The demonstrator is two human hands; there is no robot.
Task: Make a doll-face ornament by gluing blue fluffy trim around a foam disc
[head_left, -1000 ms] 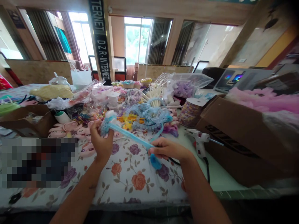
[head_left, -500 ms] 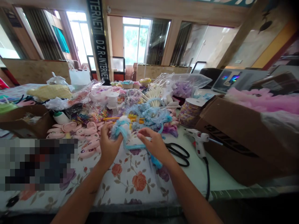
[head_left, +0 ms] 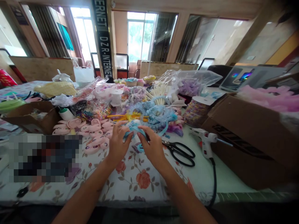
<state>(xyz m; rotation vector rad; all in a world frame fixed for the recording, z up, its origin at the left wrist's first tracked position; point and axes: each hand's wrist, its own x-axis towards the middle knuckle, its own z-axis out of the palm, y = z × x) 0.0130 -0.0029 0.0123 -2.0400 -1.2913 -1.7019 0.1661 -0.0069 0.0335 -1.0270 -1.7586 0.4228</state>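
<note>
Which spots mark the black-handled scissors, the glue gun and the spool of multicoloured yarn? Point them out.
black-handled scissors (head_left: 174, 152): head view, on the handle near the blades.
glue gun (head_left: 206, 149): head view, on the white grip.
spool of multicoloured yarn (head_left: 195, 112): head view, on the wound yarn.

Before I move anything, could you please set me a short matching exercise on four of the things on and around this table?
Things
1. Scissors
2. Glue gun
3. Blue ribbon
4. Large cardboard box

Places and colours
A. White, with a black cord
B. Brown, with dark lettering on its side
C. Black-handled, lying nearest the right hand
D. Held in the fingers of both hands

Right pairs: 1-C, 2-A, 3-D, 4-B
</note>
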